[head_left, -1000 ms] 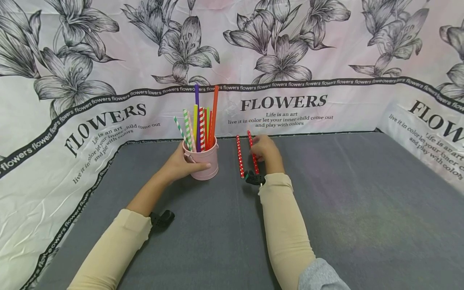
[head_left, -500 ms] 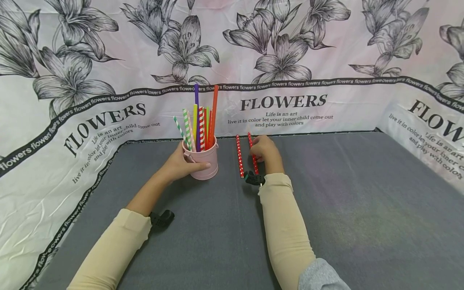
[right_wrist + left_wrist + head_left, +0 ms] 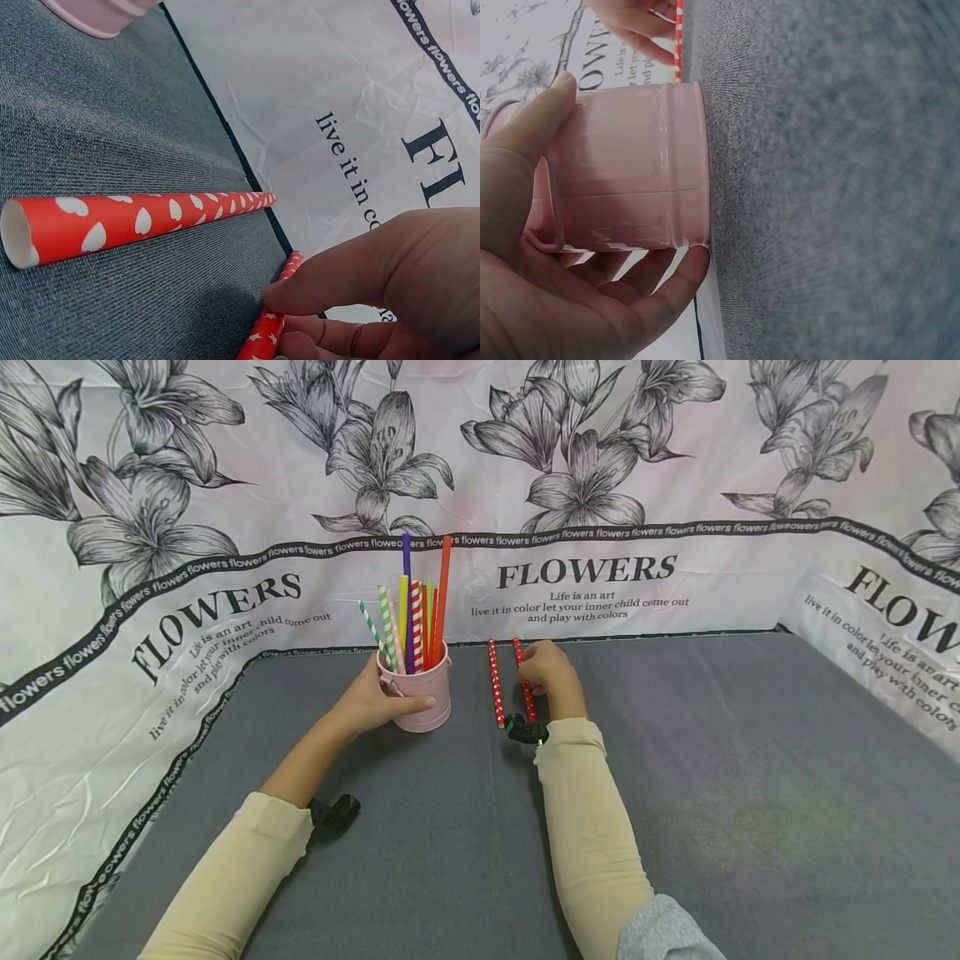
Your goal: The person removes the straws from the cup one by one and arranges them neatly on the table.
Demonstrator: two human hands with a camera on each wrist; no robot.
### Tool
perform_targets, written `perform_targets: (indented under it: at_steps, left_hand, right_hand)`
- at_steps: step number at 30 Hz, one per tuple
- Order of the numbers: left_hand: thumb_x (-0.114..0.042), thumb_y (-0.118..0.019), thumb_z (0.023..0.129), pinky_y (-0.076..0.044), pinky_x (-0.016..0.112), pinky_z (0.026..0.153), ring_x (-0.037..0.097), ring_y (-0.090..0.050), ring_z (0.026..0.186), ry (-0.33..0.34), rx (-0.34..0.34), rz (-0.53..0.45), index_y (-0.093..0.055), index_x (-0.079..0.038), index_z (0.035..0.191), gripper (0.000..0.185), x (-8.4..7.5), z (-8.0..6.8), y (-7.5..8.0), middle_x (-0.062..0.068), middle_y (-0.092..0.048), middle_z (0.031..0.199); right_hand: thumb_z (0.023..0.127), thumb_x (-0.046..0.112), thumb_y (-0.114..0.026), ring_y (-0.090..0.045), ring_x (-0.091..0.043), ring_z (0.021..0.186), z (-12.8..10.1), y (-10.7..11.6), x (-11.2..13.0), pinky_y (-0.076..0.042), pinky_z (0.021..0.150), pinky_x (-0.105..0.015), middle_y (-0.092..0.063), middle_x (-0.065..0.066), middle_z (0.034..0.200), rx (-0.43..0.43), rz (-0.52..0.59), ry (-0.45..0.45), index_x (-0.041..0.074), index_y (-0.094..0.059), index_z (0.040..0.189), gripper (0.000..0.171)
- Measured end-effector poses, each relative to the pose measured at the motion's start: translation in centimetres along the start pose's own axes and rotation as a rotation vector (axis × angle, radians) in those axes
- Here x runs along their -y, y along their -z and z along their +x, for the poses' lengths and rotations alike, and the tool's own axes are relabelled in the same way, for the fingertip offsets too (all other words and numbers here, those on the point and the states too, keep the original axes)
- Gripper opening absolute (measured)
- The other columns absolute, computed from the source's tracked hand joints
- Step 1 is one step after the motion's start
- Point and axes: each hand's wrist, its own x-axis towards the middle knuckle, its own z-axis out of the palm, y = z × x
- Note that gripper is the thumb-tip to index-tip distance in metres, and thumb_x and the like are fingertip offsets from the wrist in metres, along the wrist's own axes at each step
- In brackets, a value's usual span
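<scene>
A pink metal bucket (image 3: 424, 714) stands upright on the dark cloth, filled with several straws (image 3: 411, 618) in striped and plain colours. My left hand (image 3: 371, 697) grips it from the left; the left wrist view shows the thumb on one side and curled fingers on the other. To the right lies a red paper straw with white hearts (image 3: 142, 221), apart from both hands. Beside it is a second red straw, with white stars (image 3: 267, 330), which my right hand (image 3: 553, 672) pinches between thumb and fingers. Part of that straw is hidden behind the hand.
The grey-black cloth (image 3: 720, 793) covers the table. A white flower-printed sheet (image 3: 592, 585) rises along its back edge, close behind the bucket and the straws. Black wrist cameras (image 3: 337, 812) are strapped at both wrists.
The far end of the star straw in my right hand sits very slightly lower than a second ago. Otherwise both hands and the bucket look the same.
</scene>
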Motion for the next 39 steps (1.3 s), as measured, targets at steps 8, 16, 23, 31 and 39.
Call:
perform_targets:
  at_steps: [8,16,23,31,39]
  left_hand:
    - [-0.012,-0.080,0.085,-0.028,0.060,0.112,0.038,-0.035,0.136,-0.001,0.001,-0.013,-0.020,-0.003,0.152,0.091,0.1,0.1,0.1,0.020,-0.037,0.148]
    - [-0.012,-0.080,0.085,-0.030,0.061,0.111,0.039,-0.036,0.136,-0.008,0.006,-0.002,-0.021,-0.003,0.151,0.089,0.0,0.1,0.0,0.021,-0.037,0.148]
    - [-0.012,-0.079,0.085,-0.029,0.061,0.111,0.039,-0.035,0.137,-0.010,0.014,-0.007,-0.020,-0.003,0.152,0.090,0.3,0.3,0.1,0.021,-0.036,0.149]
    - [-0.022,-0.085,0.082,-0.029,0.062,0.111,0.035,-0.035,0.137,-0.027,-0.004,-0.014,-0.020,-0.013,0.153,0.097,3.5,2.1,0.2,0.014,-0.037,0.149]
    - [-0.029,-0.086,0.080,-0.032,0.061,0.109,0.033,-0.038,0.135,-0.034,-0.020,0.017,-0.021,-0.014,0.153,0.098,4.0,2.3,0.3,0.010,-0.039,0.147]
  right_hand:
    - [0.089,0.001,-0.062,-0.062,-0.026,0.088,-0.2,0.2,0.6,-0.057,0.068,-0.031,-0.062,-0.018,0.118,0.011,-0.040,-0.007,0.003,-0.056,0.138,0.049]
    - [0.088,0.003,-0.059,-0.060,-0.025,0.077,-0.7,0.7,1.0,-0.054,0.062,-0.032,-0.061,-0.018,0.115,-0.027,-0.081,0.034,0.001,-0.058,0.132,0.044]
    - [0.086,0.003,-0.057,-0.060,-0.024,0.072,-1.7,1.5,2.6,-0.048,0.060,-0.032,-0.062,-0.018,0.118,-0.134,-0.001,0.117,0.005,-0.055,0.139,0.053]
    - [0.089,0.003,-0.057,-0.067,-0.025,0.077,-3.5,2.1,5.2,-0.054,0.068,-0.034,-0.068,-0.015,0.110,-0.255,0.158,0.282,0.002,-0.066,0.119,0.031]
    - [0.094,0.005,-0.058,-0.068,-0.026,0.074,-5.7,0.9,8.2,-0.058,0.067,-0.031,-0.068,-0.014,0.094,-0.286,0.341,0.496,-0.002,-0.069,0.104,0.015]
